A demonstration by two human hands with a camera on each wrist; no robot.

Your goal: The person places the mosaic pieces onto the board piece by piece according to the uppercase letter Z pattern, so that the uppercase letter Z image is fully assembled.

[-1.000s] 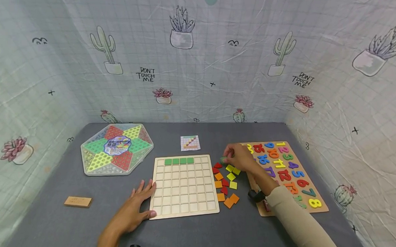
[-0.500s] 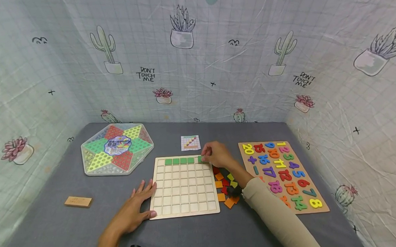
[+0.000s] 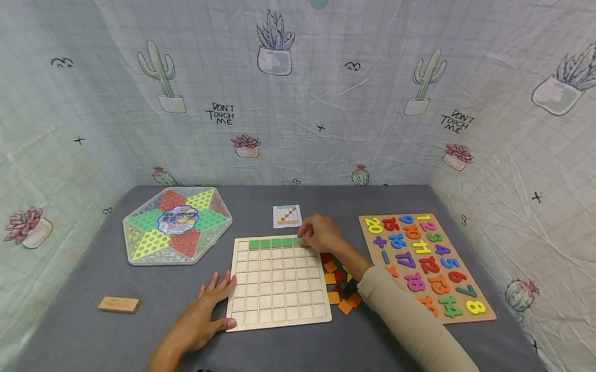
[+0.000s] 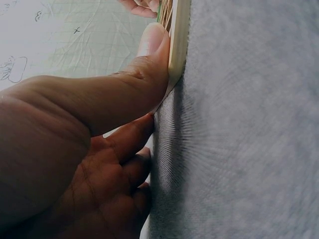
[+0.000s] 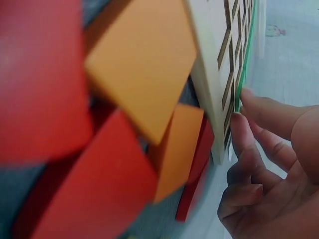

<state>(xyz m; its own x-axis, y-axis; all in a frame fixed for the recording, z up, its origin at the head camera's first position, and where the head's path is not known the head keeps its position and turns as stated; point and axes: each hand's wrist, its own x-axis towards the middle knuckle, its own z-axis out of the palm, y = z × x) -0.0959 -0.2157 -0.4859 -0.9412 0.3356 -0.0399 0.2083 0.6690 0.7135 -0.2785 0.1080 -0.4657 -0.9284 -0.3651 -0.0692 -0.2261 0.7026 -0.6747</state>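
Observation:
A pale wooden grid board (image 3: 278,282) lies on the grey table, with a row of green tiles (image 3: 270,243) in its top row. My left hand (image 3: 201,314) rests at the board's left edge, fingers spread; in the left wrist view its thumb (image 4: 152,45) presses the board's edge. At the top right of the board, my right hand (image 3: 323,235) pinches a green tile (image 5: 238,97) between thumb and fingers, low against the board's surface. Orange tiles (image 5: 144,59) and red tiles (image 5: 94,184) lie loose beside the board's right edge, partly under my right forearm.
A small pattern card (image 3: 286,216) lies behind the board. To the right is a number board (image 3: 429,269); a hexagonal star-patterned game (image 3: 177,226) sits at the back left. A small wooden block (image 3: 119,304) lies at the left. Patterned cloth surrounds the table.
My right hand has moved left from the loose tiles to the board's top right, carrying a green tile, which now sits lower and slightly further left. My left hand has stayed in place.

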